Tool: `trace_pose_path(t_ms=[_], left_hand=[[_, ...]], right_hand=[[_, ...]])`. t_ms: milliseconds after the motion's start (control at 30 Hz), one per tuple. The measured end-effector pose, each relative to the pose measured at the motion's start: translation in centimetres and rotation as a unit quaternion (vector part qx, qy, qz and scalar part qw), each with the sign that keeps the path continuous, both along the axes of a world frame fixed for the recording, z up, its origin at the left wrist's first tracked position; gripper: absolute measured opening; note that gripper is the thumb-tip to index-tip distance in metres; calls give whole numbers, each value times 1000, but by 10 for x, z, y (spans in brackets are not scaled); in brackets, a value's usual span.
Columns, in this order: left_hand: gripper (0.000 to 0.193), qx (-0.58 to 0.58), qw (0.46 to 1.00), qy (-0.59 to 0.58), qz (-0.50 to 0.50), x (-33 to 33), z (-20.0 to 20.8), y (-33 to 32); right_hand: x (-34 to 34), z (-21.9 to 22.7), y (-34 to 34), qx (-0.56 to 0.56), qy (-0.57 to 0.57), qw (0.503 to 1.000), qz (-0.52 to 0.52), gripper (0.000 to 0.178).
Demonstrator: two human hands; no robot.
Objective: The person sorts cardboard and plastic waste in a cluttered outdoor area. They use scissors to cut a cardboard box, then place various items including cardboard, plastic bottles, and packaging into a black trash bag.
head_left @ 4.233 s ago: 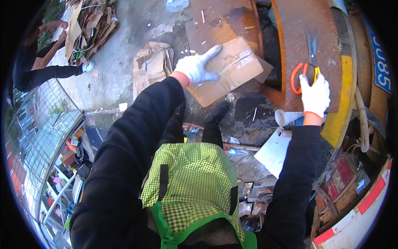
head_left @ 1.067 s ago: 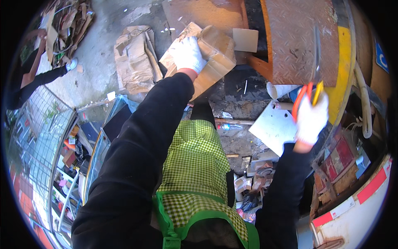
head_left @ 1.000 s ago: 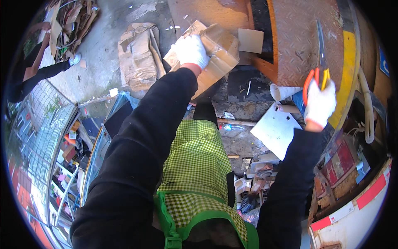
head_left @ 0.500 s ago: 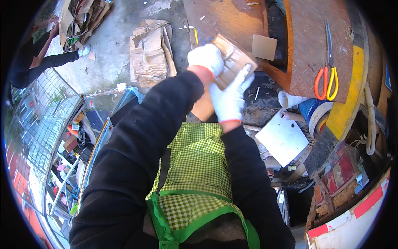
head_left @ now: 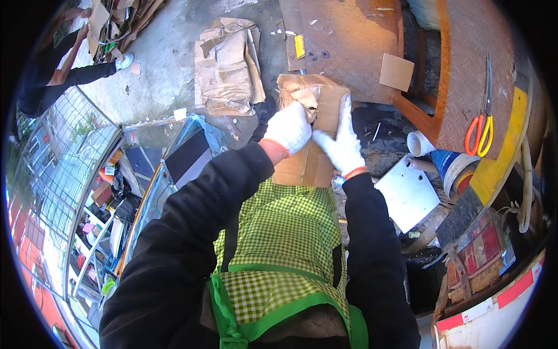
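Note:
A brown cardboard box (head_left: 318, 166) is in front of my apron, with its top torn and crumpled. My left hand (head_left: 289, 129), in a white glove, is closed on the torn flap (head_left: 306, 96) near the middle. On the box's right side is my gloved right hand (head_left: 342, 142), its thumb across the face and its fingers stretched along the edge, gripping it. The underside of the box is hidden.
Flattened cardboard (head_left: 228, 70) lies stacked on the ground ahead. Scissors (head_left: 483, 116) with orange and yellow handles rest on a rusty metal plate (head_left: 465, 64) at right. A white panel (head_left: 408, 195) is beside my right forearm. Another person (head_left: 64, 64) handles cardboard at far left.
The box has come closer to my apron and turned more upright, showing its broad face. My left hand has moved down onto the torn flap; my right hand has shifted to the box's right edge.

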State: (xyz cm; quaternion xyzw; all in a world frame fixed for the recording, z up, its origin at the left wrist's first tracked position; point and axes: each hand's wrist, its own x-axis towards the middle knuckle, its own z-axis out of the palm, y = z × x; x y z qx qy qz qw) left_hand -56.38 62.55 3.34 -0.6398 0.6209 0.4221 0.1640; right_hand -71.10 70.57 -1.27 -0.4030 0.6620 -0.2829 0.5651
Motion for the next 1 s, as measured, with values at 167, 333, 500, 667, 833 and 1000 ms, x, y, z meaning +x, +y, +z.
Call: trace_pose_path(t_ms=[167,333,500,667,833,1000], left_hand=[[34,-53,995,54,-66,-5,1,14],[43,-139,973,75,-169,8,-5,17],[48,-231,946,104,-202,39,3,15],[46,-160,971,151,-98,71,17,13],[23,-387,879,276,-31,97,20,-16],[24,-190,896,262,-305,94,12,-27]], right_hand=[[41,15,-13,42,241,961,-127,117],[46,10,-34,60,311,939,-132,118],[56,0,-49,118,252,948,-156,105],[80,1,-56,201,171,957,-123,101],[96,9,-73,276,251,927,-25,117],[99,16,-81,252,345,904,-14,115]])
